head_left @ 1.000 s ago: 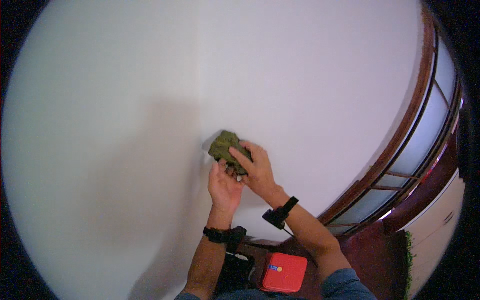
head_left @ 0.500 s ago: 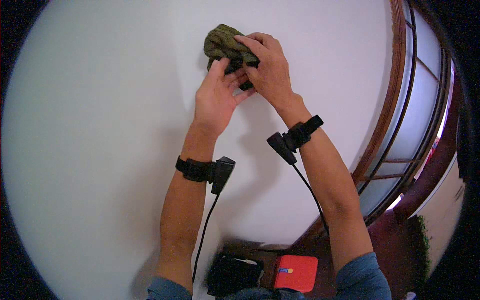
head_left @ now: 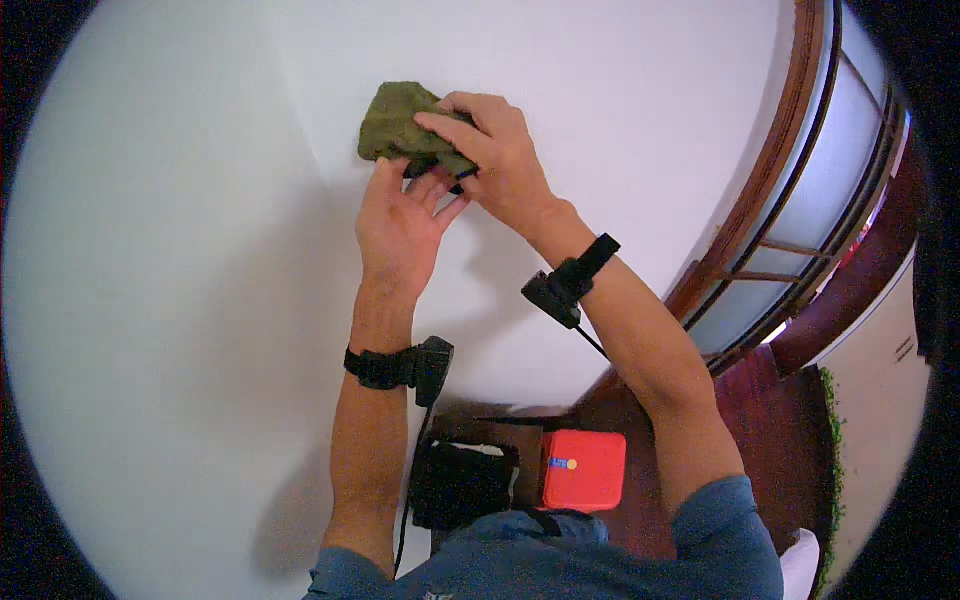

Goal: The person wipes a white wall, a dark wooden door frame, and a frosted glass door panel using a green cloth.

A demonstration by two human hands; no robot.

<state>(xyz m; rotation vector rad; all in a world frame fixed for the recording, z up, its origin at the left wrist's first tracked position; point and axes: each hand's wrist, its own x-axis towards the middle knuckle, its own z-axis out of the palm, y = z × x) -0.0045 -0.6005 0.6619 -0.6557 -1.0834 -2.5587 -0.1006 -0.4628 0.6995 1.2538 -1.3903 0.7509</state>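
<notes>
A rumpled olive-green cloth (head_left: pixel 392 118) is held up high in front of the white wall, bunched around something dark (head_left: pixel 418 165) at its lower edge that I cannot make out. My right hand (head_left: pixel 497 150) grips the cloth from the right, with its fingers lying over the front. From below, my left hand (head_left: pixel 400 225) takes the lower edge, its thumb on the cloth and its fingers curled around the dark part. Both arms are raised, and each wrist wears a black strap with a small black device (head_left: pixel 432 370) and a cable.
The white wall (head_left: pixel 200 250) fills the left and middle. A wood-framed sliding door with frosted panes (head_left: pixel 800 185) stands at the right. Low down are a red box (head_left: pixel 584 470) and a folded black cloth item (head_left: pixel 465 485). Dark reddish wooden flooring (head_left: pixel 765 440) shows at lower right.
Both hands and the green cloth have shifted left and lower in view, and the cloth's front looks flatter. The red box and black item now appear higher in the picture.
</notes>
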